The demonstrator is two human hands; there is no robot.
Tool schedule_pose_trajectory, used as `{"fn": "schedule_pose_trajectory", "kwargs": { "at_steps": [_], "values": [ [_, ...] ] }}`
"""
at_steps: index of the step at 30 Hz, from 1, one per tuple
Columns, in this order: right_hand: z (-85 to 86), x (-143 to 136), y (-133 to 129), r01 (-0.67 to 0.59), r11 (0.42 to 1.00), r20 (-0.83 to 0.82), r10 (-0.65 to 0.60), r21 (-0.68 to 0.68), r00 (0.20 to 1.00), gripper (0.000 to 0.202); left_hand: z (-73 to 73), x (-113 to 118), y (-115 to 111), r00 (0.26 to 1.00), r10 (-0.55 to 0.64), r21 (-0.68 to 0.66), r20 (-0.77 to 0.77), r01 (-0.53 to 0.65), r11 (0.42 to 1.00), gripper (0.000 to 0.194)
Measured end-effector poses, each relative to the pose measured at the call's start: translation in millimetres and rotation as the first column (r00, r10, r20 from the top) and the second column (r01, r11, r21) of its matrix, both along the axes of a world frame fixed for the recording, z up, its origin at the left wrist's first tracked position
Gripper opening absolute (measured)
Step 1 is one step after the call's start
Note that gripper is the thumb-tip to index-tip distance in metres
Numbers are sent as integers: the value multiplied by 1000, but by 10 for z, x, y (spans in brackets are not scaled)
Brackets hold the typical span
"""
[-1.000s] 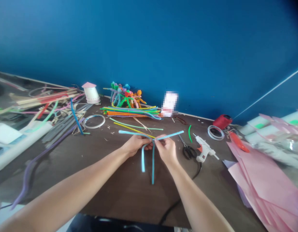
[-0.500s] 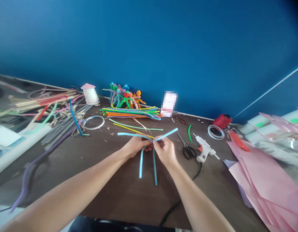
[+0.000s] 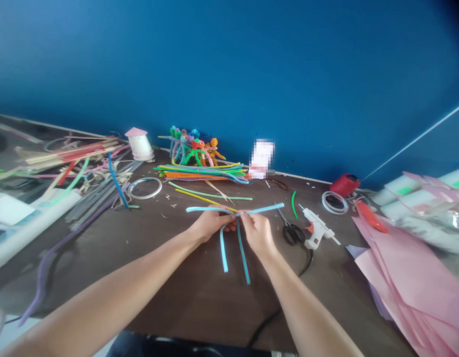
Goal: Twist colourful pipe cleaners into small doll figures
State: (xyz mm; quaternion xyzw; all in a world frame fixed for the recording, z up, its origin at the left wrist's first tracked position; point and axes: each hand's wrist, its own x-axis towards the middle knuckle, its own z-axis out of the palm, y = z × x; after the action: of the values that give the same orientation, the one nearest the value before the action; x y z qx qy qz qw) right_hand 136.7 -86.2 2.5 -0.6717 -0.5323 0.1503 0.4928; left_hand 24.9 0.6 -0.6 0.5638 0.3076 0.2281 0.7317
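Light-blue pipe cleaners [image 3: 223, 250] are crossed at their middle, with two ends hanging down toward me and two ends spread out to the sides. My left hand [image 3: 211, 222] is closed on them just left of the crossing. Pinched at the right of the crossing, my right hand [image 3: 257, 232] holds the same pieces. Where exactly they join is partly hidden by my fingers. Just behind my hands lies a yellow pipe cleaner [image 3: 195, 196], with a pale green one [image 3: 210, 194] beyond it.
Scissors [image 3: 293, 233] and a white glue gun [image 3: 318, 228] lie right of my hands, pink sheets [image 3: 411, 267] farther right. Behind are bundled pipe cleaners [image 3: 203, 173], small pipe-cleaner figures [image 3: 195, 148] and a white cup [image 3: 140, 145]. Grey strips [image 3: 91, 196] lie left.
The right-hand blue end has tilted lower and reaches farther right. Both hanging ends have swung to the right, and my right hand has shifted slightly right.
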Motion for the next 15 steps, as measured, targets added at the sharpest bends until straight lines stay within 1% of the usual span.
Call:
{"fn": "schedule_pose_trajectory", "kwargs": {
  "at_steps": [3, 5, 8, 11, 15],
  "values": [
    [5, -13, -6, 22, 997, 24, -21, -76, 999, 14, -33, 3, 8, 998, 37, 15, 47, -37, 999, 12],
    [8, -31, -11, 63, 991, 112, -50, -115, 992, 10, -37, 5, 7, 997, 55, 18, 49, -56, 998, 13],
    [19, -60, -23, 98, 987, 241, -65, -128, 968, 5, -19, 10, -4, 997, 76, 11, 26, -76, 997, 14],
    [39, -72, -41, 96, 990, 333, -55, -107, 941, 10, -3, 19, -8, 996, 91, 7, -7, -91, 996, 14],
    [73, -59, -68, 48, 994, 432, 1, -103, 902, 15, -16, 29, 4, 996, 87, -14, -34, -87, 996, 12]
  ]
}}
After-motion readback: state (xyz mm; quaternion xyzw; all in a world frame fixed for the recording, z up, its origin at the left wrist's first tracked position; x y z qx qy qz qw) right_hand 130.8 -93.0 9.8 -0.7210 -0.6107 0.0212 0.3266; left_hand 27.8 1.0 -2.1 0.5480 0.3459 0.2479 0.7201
